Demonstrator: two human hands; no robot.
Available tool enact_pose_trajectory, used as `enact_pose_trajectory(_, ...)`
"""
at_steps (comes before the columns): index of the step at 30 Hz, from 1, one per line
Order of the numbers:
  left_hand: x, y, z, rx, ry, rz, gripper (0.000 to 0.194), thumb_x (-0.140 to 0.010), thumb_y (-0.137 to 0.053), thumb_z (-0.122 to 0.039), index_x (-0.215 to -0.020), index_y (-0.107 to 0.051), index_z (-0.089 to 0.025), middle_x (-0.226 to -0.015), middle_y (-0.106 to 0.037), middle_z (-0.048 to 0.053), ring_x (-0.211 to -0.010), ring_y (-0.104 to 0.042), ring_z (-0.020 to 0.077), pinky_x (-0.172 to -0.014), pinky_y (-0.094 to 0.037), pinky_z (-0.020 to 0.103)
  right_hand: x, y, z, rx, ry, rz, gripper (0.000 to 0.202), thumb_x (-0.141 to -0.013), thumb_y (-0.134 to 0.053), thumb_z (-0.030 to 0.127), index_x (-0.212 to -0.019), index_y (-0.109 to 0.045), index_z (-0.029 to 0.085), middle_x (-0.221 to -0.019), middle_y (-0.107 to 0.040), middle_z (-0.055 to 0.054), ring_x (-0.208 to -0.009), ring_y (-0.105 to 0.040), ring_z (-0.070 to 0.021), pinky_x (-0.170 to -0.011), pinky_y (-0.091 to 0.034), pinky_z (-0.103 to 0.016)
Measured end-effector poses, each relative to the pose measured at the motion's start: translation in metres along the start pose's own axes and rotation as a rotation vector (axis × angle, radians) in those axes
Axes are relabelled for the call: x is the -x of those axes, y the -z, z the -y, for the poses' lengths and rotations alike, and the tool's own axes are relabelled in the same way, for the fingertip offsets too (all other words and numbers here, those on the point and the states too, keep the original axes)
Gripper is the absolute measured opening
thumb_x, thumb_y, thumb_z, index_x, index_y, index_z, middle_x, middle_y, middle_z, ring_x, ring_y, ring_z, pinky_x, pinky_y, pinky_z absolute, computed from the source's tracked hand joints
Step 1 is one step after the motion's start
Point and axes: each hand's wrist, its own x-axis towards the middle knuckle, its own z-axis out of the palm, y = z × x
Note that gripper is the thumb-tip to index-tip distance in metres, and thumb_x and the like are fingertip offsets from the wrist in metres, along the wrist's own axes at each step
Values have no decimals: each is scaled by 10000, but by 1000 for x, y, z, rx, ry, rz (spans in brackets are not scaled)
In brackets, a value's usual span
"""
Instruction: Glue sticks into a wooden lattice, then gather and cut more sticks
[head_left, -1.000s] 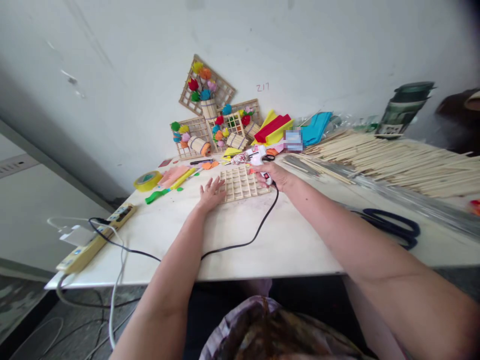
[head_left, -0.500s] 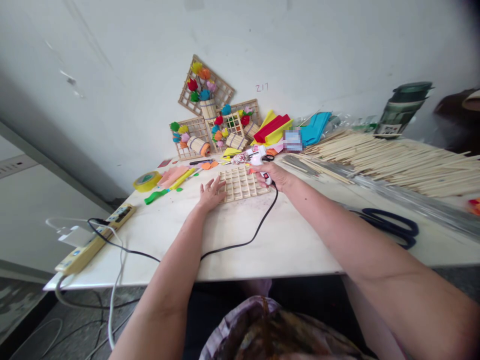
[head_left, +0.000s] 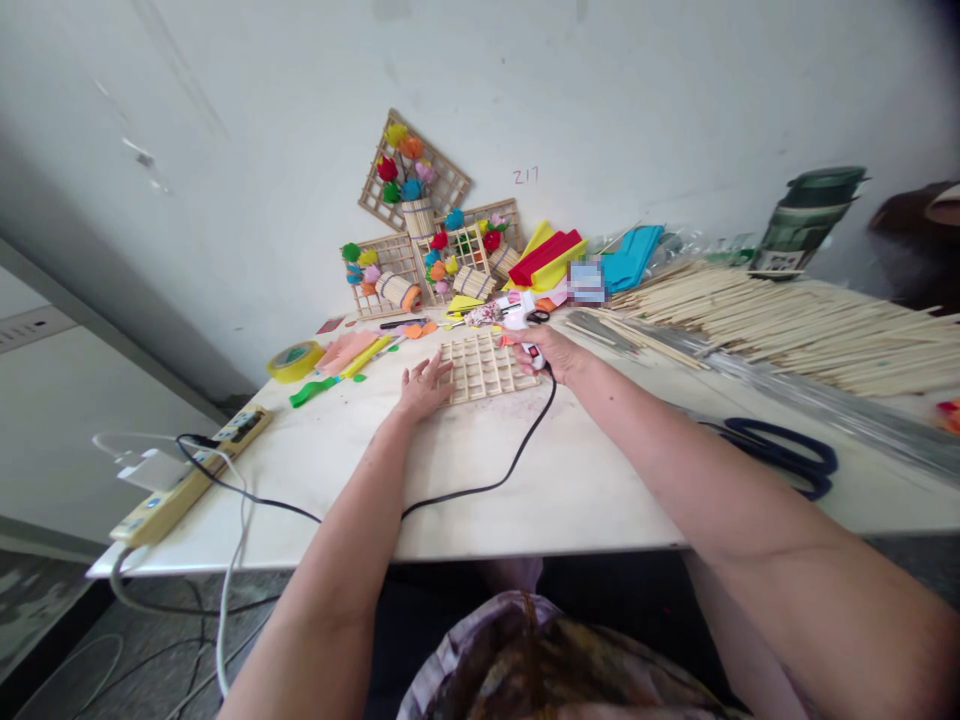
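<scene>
A square lattice of thin wooden sticks (head_left: 480,372) lies flat on the white table (head_left: 480,450). My left hand (head_left: 426,388) rests at its left edge, fingers spread and touching the sticks. Over the lattice's right side, my right hand (head_left: 551,355) is wrapped round a white glue gun (head_left: 533,354) with a red switch. Its black cord (head_left: 525,455) runs down from the grip and loops toward my left forearm. The gun's nozzle is hard to make out against the clutter behind it.
Stick lattices with paper flowers (head_left: 411,175) lean on the wall. Many loose sticks (head_left: 795,320) and dark-handled scissors (head_left: 784,450) lie right. Yellow tape (head_left: 295,362), green paper (head_left: 313,392) and a power strip (head_left: 195,470) are left. Coloured paper (head_left: 547,258) and a dark container (head_left: 810,220) stand behind.
</scene>
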Motion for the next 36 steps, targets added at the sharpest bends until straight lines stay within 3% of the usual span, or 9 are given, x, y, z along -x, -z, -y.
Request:
enact_pose_trajectory(10,1,0,1,-31,-21,-18,673,-776,-425,-408,-1385,-147,-335,-1351,-417,-68,-1310,-217,213,-1067,-71,505,0,4,1,-7,23,-27,235,-719,-586,350,-764,-539,124,-385,-389,63,-309,-330,-58,-308,-233,-188)
enact_pose_trajectory(36,2,0,-1,-42,-32,-11,655,-782,-422,-406,-1381,-173,-322,-1340,-434,-56,-1308,-222,226,-1062,-74,501,-3,9,-4,-71,33,-131,231,-700,-597,350,-664,-442,183,-393,-392,61,-316,-348,-68,-311,-218,-198)
